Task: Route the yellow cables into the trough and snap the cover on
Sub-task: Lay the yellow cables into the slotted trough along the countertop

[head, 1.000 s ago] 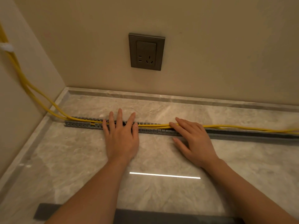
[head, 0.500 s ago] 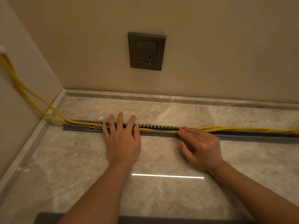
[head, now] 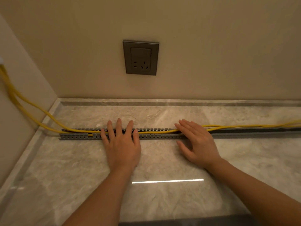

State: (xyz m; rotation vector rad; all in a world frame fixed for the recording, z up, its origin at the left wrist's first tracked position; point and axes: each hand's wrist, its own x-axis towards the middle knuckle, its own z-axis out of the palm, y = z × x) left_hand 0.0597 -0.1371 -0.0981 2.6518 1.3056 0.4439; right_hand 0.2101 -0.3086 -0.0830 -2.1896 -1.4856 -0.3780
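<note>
Over at the far left, 2 yellow cables (head: 29, 108) drop down the side wall (head: 24, 82) and sweep across the back-left corner of the marble bench (head: 162, 163), running into the left end of the gray slotted trough (head: 76, 136). The trough lies flat along the bench, parallel to the back edge, and the cables sit down between its toothed walls along this stretch. Next comes the left hand (head: 121, 144), palm down and flat, fingers spread apart and laid straight across the trough, covering the cables, gripping nothing. Between the 2 hands the cables are low in the channel, showing through the slots. Above, on the back wall, a dark power socket (head: 141, 57) sits roughly over that gap. Then the right hand (head: 197, 142), also open and palm down, fingers loosely apart, fingertips reaching over the trough where the cables climb out of it. To the right of that hand the cables ride above the channel, heading off toward the right edge. At the near edge of the bench, a dark gray strip (head: 187, 221) is partly in view.
</note>
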